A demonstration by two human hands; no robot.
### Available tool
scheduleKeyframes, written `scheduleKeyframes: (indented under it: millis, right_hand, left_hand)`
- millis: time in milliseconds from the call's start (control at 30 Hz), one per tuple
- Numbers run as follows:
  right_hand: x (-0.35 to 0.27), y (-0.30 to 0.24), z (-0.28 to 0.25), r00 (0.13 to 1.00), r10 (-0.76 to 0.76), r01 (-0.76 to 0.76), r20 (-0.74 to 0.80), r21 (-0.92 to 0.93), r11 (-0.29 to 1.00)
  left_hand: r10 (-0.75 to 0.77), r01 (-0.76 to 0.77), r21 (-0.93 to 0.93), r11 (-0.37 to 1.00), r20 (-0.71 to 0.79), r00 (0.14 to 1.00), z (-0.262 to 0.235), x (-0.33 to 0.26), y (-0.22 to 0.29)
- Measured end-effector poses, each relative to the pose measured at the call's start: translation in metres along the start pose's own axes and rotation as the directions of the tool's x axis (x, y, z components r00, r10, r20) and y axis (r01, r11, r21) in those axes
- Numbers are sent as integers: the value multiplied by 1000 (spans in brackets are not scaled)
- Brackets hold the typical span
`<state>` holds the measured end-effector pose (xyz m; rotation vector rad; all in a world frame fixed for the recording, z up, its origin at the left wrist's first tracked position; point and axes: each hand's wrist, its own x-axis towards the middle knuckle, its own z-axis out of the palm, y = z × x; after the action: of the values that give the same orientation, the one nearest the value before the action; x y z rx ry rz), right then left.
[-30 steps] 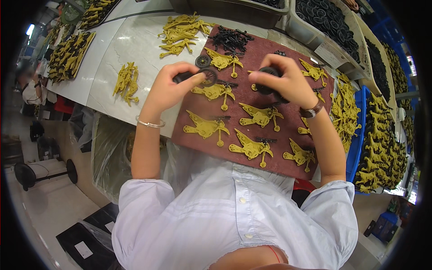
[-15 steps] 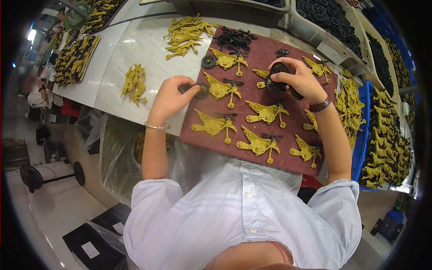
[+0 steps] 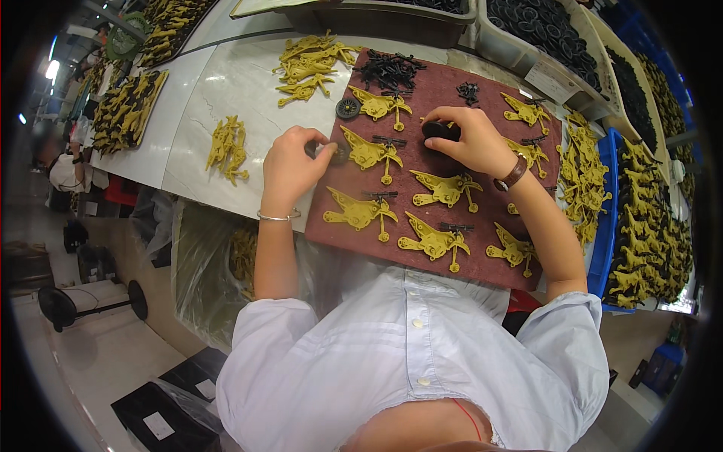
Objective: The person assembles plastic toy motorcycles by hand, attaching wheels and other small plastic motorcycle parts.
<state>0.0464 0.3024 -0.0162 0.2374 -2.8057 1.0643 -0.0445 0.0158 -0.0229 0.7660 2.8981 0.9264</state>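
My left hand (image 3: 296, 167) is closed at the left edge of the maroon mat (image 3: 410, 226), pinching a small black spoked wheel (image 3: 339, 154) beside a yellow toy-motorcycle frame part (image 3: 364, 153). Over the mat's upper middle, my right hand (image 3: 476, 142) has its thumb and fingers around dark wheels (image 3: 437, 131); how many is hidden. Another black wheel (image 3: 348, 108) lies at the upper left yellow part (image 3: 379, 106). More yellow parts lie in rows on the mat, each visible one with a short black piece near it. One in the top row is mostly covered by my right hand.
Small black pieces (image 3: 388, 71) are heaped at the mat's far edge. Loose yellow parts lie in piles (image 3: 227, 149) left of the mat and along its right side. A bin of black rings (image 3: 544, 34) stands far right, and a blue tray (image 3: 607, 226) lies beside the right pile.
My right hand has moved left across the mat with its wheels, uncovering a yellow part on the right. My left hand has shifted slightly and still pinches its wheel.
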Motion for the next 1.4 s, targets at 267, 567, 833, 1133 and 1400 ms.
scheduleKeyframes:
  millis: [267,567,833,1133,1400]
  right_hand:
    - [1,1,-3,996,-46,35,-78,-132,991]
    - [22,3,-20,986,159,-168,54,351,921]
    - [47,3,-3,975,122,-196,183,469,861]
    - [58,-6,12,984,107,-112,143,30,993]
    - [55,-5,7,990,137,-142,42,177,974]
  left_hand:
    - [21,-22,-33,999,-31,999,1,-5,-5]
    - [-141,201,-968,150,180,973,-8,-19,-24]
    - [52,299,-610,-734,388,920,2,-37,-37]
    - [17,285,-655,-700,383,923,6,-53,-30]
    - [-9,301,-846,-441,340,941,3,-64,-22]
